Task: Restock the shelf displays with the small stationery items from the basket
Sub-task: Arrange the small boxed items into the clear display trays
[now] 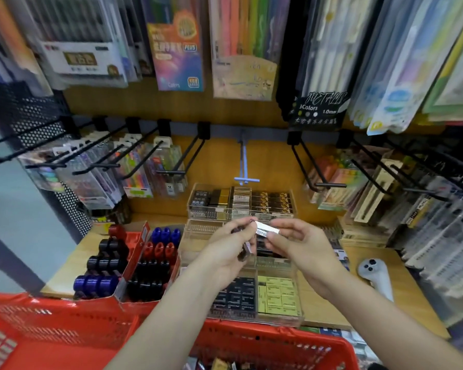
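Observation:
My left hand [229,252] grips a few small dark stationery boxes [247,249] stacked in its palm. My right hand [297,240] pinches a small white box [266,230] by its end, held just above that stack. Both hands hover over a clear acrylic tiered display [254,320] on the wooden shelf, with dark and yellow small boxes in its front compartments. A second clear display [241,201] further back holds black, gold and brown boxes. The red basket [265,343] sits at the bottom, with a few small items showing inside.
Red cardboard trays [134,263] of black, red and blue ink bottles stand on the left. Black pegs [171,169] carry pen packs left and right. A white controller [376,273] lies on the shelf at right. Hanging pen packs fill the top.

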